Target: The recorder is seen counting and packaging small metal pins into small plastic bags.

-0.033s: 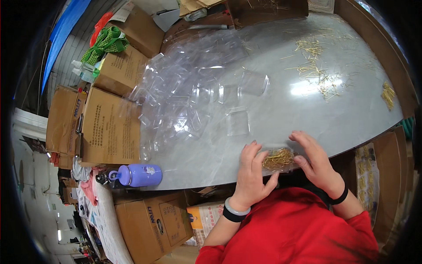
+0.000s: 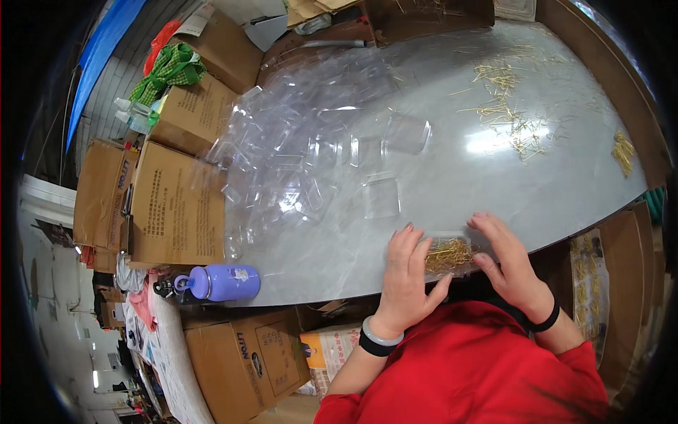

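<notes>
A clear plastic box [image 2: 450,256] filled with thin gold wire pins lies at the table's near edge, in front of my body. To its left is my left hand [image 2: 408,279], fingers stretched forward along the box's side and thumb held apart. My right hand [image 2: 510,267] flanks the other side with fingers spread, its thumb at the box's right edge. Neither hand is wrapped round the box. Whether the fingertips press on its walls I cannot make out.
Many clear plastic boxes [image 2: 289,152] are heaped on the left of the grey table [image 2: 438,184]. Loose gold pins [image 2: 505,106] lie scattered at the far right, with a bundle [image 2: 623,153] near the right edge. A purple bottle [image 2: 226,282] stands front left, beside cardboard cartons [image 2: 180,205].
My left hand has shifted very slightly right. My right hand's fingers have barely moved. The box of pins stays between them, and the rest looks the same.
</notes>
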### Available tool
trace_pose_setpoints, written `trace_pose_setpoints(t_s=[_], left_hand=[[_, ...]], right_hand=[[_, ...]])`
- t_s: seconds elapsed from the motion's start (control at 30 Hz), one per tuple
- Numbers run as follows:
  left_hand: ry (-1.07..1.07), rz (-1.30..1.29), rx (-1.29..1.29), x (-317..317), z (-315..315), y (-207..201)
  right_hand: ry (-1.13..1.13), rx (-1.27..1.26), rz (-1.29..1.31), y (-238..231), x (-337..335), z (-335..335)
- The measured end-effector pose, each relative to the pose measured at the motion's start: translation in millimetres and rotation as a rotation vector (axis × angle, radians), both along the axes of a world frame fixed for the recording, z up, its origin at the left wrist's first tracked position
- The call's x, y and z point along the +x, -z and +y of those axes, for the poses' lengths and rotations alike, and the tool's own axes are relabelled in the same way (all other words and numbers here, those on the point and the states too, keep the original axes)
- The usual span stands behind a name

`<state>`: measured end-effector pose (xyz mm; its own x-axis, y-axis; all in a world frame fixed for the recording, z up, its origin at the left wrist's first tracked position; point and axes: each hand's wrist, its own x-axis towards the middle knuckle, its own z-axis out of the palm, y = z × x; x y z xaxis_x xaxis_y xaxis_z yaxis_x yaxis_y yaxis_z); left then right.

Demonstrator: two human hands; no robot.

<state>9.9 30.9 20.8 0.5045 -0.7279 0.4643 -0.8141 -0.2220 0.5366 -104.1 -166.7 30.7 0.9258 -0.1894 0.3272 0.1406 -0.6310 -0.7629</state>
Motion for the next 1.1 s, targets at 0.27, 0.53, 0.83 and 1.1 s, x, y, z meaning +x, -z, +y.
trace_pose_setpoints(t_s=[0.27, 0.53, 0.83, 1.1], left_hand=[[0.05, -0.054, 0.143, -2.3, -14.1, 8.3], [0.025, -0.075, 0.149, -5.6, -13.8, 12.4], [0.011, -0.123, 0.191, -8.2, -14.7, 11.2], [-0.081, -0.148, 0.167, -16.3, -18.7, 15.4]], right_hand=[[0.154, -0.133, -0.118, 6.1, -5.2, 7.4], [0.113, -0.037, -0.197, 0.9, 7.6, 14.0], [0.243, -0.115, 0.017, -5.9, -2.7, 11.0], [0.266, 0.183, 0.186, -20.2, -0.5, 9.0]])
